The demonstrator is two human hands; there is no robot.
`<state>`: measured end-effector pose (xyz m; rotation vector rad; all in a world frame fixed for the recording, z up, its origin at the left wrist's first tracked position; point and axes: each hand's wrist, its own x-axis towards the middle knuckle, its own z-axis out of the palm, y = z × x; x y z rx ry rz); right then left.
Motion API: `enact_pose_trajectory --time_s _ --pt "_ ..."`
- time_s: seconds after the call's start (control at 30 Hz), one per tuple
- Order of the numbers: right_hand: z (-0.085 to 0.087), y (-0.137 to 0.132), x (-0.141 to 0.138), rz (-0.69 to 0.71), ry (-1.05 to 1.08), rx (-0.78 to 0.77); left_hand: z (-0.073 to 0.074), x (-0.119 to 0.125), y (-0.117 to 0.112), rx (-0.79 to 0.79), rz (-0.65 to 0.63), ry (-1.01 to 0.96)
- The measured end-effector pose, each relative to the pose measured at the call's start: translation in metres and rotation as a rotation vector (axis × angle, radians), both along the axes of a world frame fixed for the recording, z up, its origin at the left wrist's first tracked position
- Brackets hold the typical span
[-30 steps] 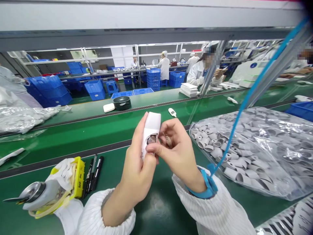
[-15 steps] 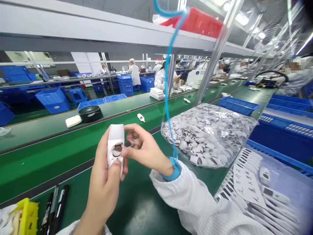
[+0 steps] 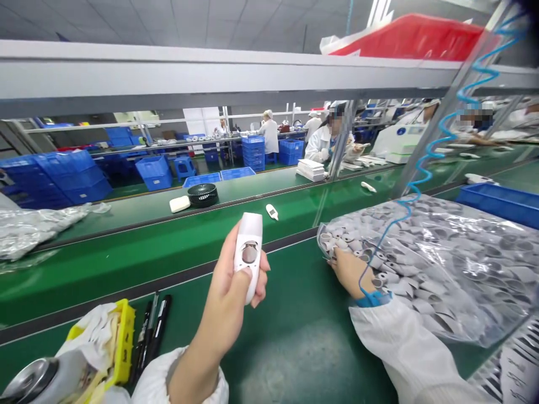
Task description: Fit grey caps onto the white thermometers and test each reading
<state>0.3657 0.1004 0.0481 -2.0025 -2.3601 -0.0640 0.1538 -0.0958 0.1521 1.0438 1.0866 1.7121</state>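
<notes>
My left hand (image 3: 225,297) is closed around a white thermometer (image 3: 253,229), held upright, thumb on its lower front. A round opening in its body shows a silvery disc, perhaps a button cell (image 3: 250,253). My right hand (image 3: 350,271) reaches to the near left edge of a clear plastic bag (image 3: 471,266) full of small whitish-grey caps (image 3: 398,286). Its fingertips are among the caps, mostly hidden, so whether they grip one cannot be seen. A blue wrist strap (image 3: 373,299) with a coiled cord circles my right wrist.
Another thermometer (image 3: 272,211) lies on the green belt (image 3: 147,251). Black pens (image 3: 159,325) lie beside a yellow basket (image 3: 125,342) and a can (image 3: 31,379) at left. A blue tray (image 3: 501,197) stands behind the bag. A metal post (image 3: 448,106) rises behind the bag.
My right hand has left the thermometer and moved right to the bag of caps. My left hand still holds the thermometer. The view has turned left.
</notes>
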Motion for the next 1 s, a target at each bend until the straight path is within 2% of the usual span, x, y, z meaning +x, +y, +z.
enact_pose_trajectory --time_s 0.07,0.23,0.37,0.43,0.57,0.7,0.77,0.87,1.0 --pt "-0.005 0.000 0.003 0.028 -0.003 0.014 -0.004 0.000 0.003 -0.007 0.105 0.113" --pt "-0.011 0.005 0.012 0.075 -0.005 0.039 -0.013 0.000 0.012 -0.082 0.335 0.675" --pt "-0.015 0.009 0.018 0.093 0.013 0.033 -0.030 -0.010 0.037 -0.167 0.523 0.944" --pt "-0.017 0.011 0.020 0.094 0.028 0.022 -0.047 -0.028 0.058 -0.251 0.521 1.013" --pt "-0.018 0.014 0.023 0.106 0.083 0.016 -0.088 -0.081 0.104 -0.508 0.542 1.085" --pt "-0.015 0.012 0.027 0.163 0.174 0.037 -0.117 -0.119 0.133 -0.718 0.602 1.147" --pt "-0.015 0.011 0.029 0.198 0.219 0.061 -0.124 -0.122 0.142 -0.767 0.636 1.190" --pt "-0.018 0.009 0.030 0.216 0.272 0.106 -0.130 -0.111 0.164 -0.740 0.649 1.269" --pt "-0.028 0.004 0.029 0.264 0.366 0.214 -0.133 -0.090 0.216 -0.685 0.561 1.291"
